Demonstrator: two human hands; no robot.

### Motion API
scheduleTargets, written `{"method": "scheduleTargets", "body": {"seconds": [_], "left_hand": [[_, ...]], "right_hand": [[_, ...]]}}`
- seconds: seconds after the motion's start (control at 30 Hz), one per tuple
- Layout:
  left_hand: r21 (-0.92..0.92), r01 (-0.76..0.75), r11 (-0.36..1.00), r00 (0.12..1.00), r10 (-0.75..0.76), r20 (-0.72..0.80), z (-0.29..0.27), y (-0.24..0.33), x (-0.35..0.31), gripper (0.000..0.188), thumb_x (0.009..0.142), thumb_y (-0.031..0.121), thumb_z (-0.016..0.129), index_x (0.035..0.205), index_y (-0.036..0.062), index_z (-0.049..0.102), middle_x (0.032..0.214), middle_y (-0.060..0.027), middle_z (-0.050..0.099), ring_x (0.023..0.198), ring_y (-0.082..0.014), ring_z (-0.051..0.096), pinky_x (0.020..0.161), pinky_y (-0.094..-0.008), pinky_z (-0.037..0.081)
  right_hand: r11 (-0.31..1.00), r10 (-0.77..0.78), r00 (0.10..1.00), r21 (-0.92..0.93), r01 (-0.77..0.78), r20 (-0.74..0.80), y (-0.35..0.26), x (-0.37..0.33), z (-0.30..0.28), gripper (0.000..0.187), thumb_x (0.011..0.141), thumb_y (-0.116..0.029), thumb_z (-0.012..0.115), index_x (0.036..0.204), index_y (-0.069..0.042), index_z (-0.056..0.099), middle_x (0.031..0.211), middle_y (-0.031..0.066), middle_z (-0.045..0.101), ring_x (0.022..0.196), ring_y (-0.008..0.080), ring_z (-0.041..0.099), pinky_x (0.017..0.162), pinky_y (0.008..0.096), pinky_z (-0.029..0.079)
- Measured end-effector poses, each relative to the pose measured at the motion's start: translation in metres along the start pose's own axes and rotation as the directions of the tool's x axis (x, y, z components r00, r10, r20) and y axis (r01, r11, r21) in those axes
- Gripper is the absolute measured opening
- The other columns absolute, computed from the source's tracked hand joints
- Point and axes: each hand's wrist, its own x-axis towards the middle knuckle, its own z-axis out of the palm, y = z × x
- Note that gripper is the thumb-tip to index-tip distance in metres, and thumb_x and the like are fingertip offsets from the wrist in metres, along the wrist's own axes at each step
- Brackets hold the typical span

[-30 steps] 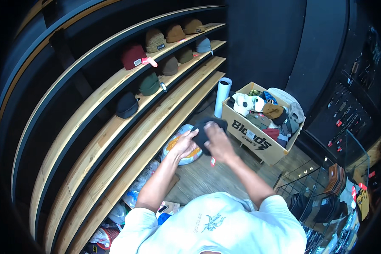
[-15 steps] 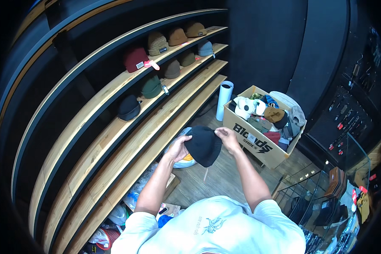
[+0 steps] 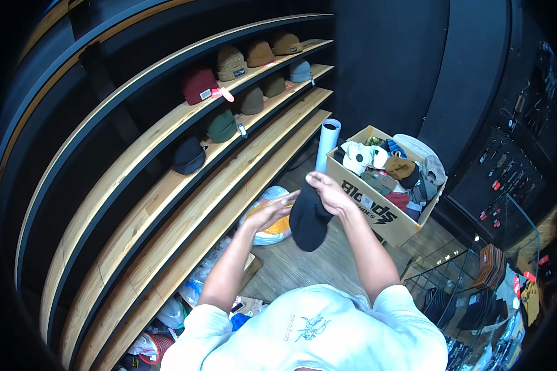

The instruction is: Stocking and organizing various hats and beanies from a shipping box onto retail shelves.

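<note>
A black beanie (image 3: 309,221) hangs in front of me, its narrow side turned toward me. My right hand (image 3: 330,193) is closed on its upper right edge, thumb and fingers pinching the knit. On the other side, my left hand (image 3: 271,213) has its fingers stretched out, the tips close to or touching the fabric; contact is hard to tell. Behind the left hand, a white and yellow round bundle (image 3: 272,234) lies on the floor, partly covered by the hand and the beanie.
Long wooden shelves (image 3: 167,207) curve along the left, with several beanies on the upper ones, including a maroon one (image 3: 199,85) and a dark one (image 3: 189,156). A cardboard box (image 3: 387,216) full of caps stands ahead right, beside a white roll (image 3: 328,145). Glass display shelving (image 3: 464,266) is at right.
The beanie has turned from its broad side to a narrower, upright view. My left hand has let go and its fingers have straightened. My right hand has shifted slightly up and left.
</note>
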Motion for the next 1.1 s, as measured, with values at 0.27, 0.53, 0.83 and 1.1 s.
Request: {"method": "scheduleTargets", "body": {"seconds": [0.27,0.53,0.83,1.1], "left_hand": [[-0.237,0.152,0.960,0.969,-0.192,-0.155,0.029,0.009,0.030,0.038,0.101,0.029,0.055,0.124,-0.0019,0.056,0.115,-0.0118,0.067,0.104,-0.0196,0.067,0.096,-0.0348,0.052],[-0.522,0.094,0.848,0.983,-0.162,-0.086,0.028,-0.004,0.032,0.037,0.104,0.026,0.047,0.132,0.0015,0.049,0.129,-0.0138,0.061,0.116,-0.0243,0.062,0.101,-0.0386,0.051],[-0.499,0.092,0.862,0.983,-0.159,-0.093,-0.008,-0.041,0.020,0.042,0.104,0.027,0.046,0.135,0.0000,0.047,0.133,-0.0174,0.058,0.120,-0.0240,0.059,0.102,-0.0412,0.049],[-0.407,0.023,0.913,0.975,-0.111,-0.194,0.022,-0.004,0.008,0.040,0.103,0.025,0.047,0.134,-0.0006,0.047,0.128,-0.0151,0.060,0.116,-0.0232,0.062,0.099,-0.0409,0.052]], "right_hand": [[0.205,-0.821,0.570,-0.915,0.348,0.033,-0.072,-0.010,0.015,0.030,0.097,-0.018,0.054,0.115,0.004,0.060,0.116,0.0251,0.064,0.110,0.0387,0.062,0.097,0.0422,0.048],[0.236,-0.131,0.975,-0.961,-0.146,-0.181,0.046,-0.052,-0.080,0.068,0.104,-0.050,0.015,0.152,-0.003,0.026,0.158,0.0226,0.022,0.149,0.0345,0.016,0.121,0.0433,0.013],[0.256,-0.383,0.921,-0.949,0.183,0.074,0.039,-0.062,-0.001,0.058,0.100,-0.035,0.037,0.143,0.004,0.037,0.153,0.0249,0.031,0.145,0.0380,0.026,0.119,0.0451,0.020],[0.004,-0.496,0.787,-0.905,0.425,0.367,0.019,-0.069,0.046,0.061,0.099,-0.029,0.044,0.148,0.004,0.030,0.155,0.0259,0.027,0.145,0.0403,0.023,0.120,0.0462,0.019]]}}
